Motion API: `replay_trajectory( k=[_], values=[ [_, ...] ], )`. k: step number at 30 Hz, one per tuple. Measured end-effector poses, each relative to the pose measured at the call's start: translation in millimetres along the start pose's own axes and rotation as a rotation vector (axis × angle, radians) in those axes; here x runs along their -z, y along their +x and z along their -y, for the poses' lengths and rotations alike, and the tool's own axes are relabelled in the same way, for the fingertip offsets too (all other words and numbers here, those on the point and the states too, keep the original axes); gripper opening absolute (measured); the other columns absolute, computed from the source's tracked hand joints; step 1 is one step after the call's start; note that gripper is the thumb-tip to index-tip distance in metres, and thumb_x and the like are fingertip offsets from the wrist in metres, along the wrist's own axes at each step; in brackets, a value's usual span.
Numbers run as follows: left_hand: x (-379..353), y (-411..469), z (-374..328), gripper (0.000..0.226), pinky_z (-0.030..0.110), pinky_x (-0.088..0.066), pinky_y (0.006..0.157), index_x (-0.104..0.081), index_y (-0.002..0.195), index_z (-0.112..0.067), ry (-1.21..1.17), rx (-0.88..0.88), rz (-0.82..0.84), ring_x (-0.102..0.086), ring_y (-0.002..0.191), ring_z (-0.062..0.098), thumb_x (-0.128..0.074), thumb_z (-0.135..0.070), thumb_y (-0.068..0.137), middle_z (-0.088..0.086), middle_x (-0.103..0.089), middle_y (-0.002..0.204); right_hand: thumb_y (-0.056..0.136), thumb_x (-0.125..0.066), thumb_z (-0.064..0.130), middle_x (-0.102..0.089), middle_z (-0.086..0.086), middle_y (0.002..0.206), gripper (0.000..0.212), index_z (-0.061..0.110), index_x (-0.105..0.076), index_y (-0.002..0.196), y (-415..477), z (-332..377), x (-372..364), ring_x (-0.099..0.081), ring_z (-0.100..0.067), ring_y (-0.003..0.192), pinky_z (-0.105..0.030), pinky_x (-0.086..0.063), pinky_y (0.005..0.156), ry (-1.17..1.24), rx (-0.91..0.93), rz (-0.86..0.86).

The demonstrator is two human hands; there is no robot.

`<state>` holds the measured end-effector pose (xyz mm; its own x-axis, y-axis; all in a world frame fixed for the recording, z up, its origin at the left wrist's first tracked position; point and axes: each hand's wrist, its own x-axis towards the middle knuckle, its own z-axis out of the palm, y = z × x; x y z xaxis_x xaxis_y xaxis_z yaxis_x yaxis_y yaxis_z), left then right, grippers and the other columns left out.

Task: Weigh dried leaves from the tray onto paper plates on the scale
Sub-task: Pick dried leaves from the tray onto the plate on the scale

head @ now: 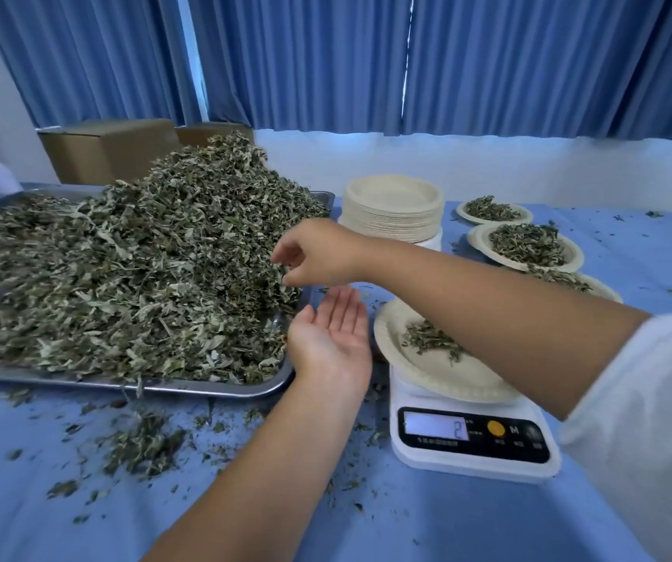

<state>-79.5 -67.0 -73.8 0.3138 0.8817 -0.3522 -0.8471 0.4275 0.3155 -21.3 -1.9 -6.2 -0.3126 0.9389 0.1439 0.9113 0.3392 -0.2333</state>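
A tall heap of dried leaves fills a metal tray on the left. My right hand reaches across to the heap's right edge, fingers curled down and apart at the leaves; I see nothing gripped in it. My left hand lies palm up and empty beside the tray's right rim, just below the right hand. A paper plate with a few leaves sits on the white scale, whose display reads 2. My right forearm covers part of that plate.
A stack of empty paper plates stands behind the scale. Three filled plates line the right side. Loose leaf bits litter the blue tablecloth in front of the tray. Cardboard boxes stand at the back left under blue curtains.
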Motion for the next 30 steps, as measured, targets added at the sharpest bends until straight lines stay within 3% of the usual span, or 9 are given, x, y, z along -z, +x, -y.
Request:
replay_trajectory(
  k=[3, 6, 10, 12, 16, 20, 22, 25, 30],
  values=[
    [0, 0, 0, 0.045, 0.039, -0.04, 0.104, -0.058, 0.098, 0.006, -0.036, 0.032, -0.005, -0.053, 0.12, 0.03, -0.028, -0.027, 0.103, 0.02, -0.06, 0.117, 0.086, -0.07, 0.024, -0.061, -0.004, 0.129, 0.052, 0.013, -0.054, 0.134, 31, 2, -17, -0.057, -0.019, 0.115, -0.028, -0.046, 0.095, -0.168, 0.017, 0.049],
    [-2, 2, -3, 0.04, 0.039, -0.039, 0.103, -0.056, 0.101, 0.002, -0.092, 0.063, -0.006, -0.05, 0.125, 0.029, -0.029, -0.027, 0.103, 0.02, -0.056, 0.126, 0.082, -0.074, 0.03, -0.054, -0.008, 0.134, 0.068, 0.016, -0.044, 0.141, 51, -4, -34, -0.052, -0.025, 0.12, -0.03, -0.044, 0.095, -0.255, -0.001, 0.095],
    [-4, 4, -3, 0.037, 0.035, -0.039, 0.099, -0.054, 0.113, 0.0, -0.14, 0.07, -0.019, -0.05, 0.125, 0.026, -0.029, -0.026, 0.104, 0.014, -0.06, 0.098, 0.078, -0.077, 0.036, -0.053, -0.008, 0.135, 0.078, 0.018, -0.04, 0.144, 64, -13, -51, -0.052, -0.027, 0.119, -0.028, -0.04, 0.086, -0.238, -0.035, 0.144],
    [-4, 4, -2, 0.039, 0.037, -0.037, 0.106, -0.052, 0.12, 0.0, -0.157, 0.075, -0.028, -0.051, 0.123, 0.026, -0.03, -0.027, 0.104, 0.011, -0.059, 0.095, 0.077, -0.077, 0.036, -0.057, -0.007, 0.131, 0.073, 0.016, -0.045, 0.139, 69, -14, -55, -0.054, -0.027, 0.116, -0.029, -0.041, 0.085, -0.218, -0.043, 0.138],
    [-5, 6, -3, 0.037, 0.035, -0.037, 0.106, -0.057, 0.094, -0.004, -0.175, 0.096, -0.03, -0.056, 0.099, 0.022, -0.031, -0.029, 0.103, 0.01, -0.06, 0.092, 0.079, -0.076, 0.033, -0.062, -0.006, 0.118, 0.056, 0.016, -0.056, 0.128, 72, -11, -57, -0.059, -0.025, 0.105, -0.027, -0.044, 0.077, -0.192, -0.034, 0.128],
    [-4, 6, -4, 0.035, 0.035, -0.042, 0.101, -0.057, 0.093, -0.004, -0.192, 0.102, -0.014, -0.059, 0.095, 0.021, -0.033, -0.028, 0.103, 0.01, -0.061, 0.097, 0.081, -0.075, 0.031, -0.061, -0.004, 0.122, 0.053, 0.017, -0.058, 0.129, 64, -2, -55, -0.057, -0.023, 0.109, -0.032, -0.047, 0.09, -0.174, 0.008, 0.174],
    [-3, 6, -4, 0.036, 0.035, -0.044, 0.094, -0.058, 0.103, -0.001, -0.18, 0.094, 0.002, -0.06, 0.103, 0.022, -0.033, -0.027, 0.103, 0.013, -0.062, 0.11, 0.081, -0.075, 0.03, -0.062, -0.002, 0.122, 0.049, 0.018, -0.06, 0.126, 56, 1, -50, -0.057, -0.021, 0.108, -0.029, -0.046, 0.088, -0.143, 0.033, 0.181],
    [-2, 5, -5, 0.039, 0.039, -0.042, 0.1, -0.057, 0.104, 0.003, -0.177, 0.094, 0.018, -0.053, 0.119, 0.029, -0.032, -0.028, 0.103, 0.018, -0.059, 0.114, 0.08, -0.077, 0.028, -0.06, -0.001, 0.124, 0.051, 0.02, -0.059, 0.127, 42, 3, -38, -0.054, -0.014, 0.107, -0.023, -0.039, 0.08, -0.049, 0.036, 0.142],
    [-1, 3, -4, 0.047, 0.039, -0.044, 0.097, -0.059, 0.1, 0.007, -0.135, 0.096, 0.026, -0.06, 0.099, 0.03, -0.029, -0.029, 0.103, 0.02, -0.064, 0.101, 0.078, -0.079, 0.03, -0.059, 0.003, 0.117, 0.049, 0.02, -0.058, 0.121, 21, 4, -13, -0.056, -0.017, 0.111, -0.025, -0.045, 0.086, 0.165, -0.061, 0.025]
  ],
)
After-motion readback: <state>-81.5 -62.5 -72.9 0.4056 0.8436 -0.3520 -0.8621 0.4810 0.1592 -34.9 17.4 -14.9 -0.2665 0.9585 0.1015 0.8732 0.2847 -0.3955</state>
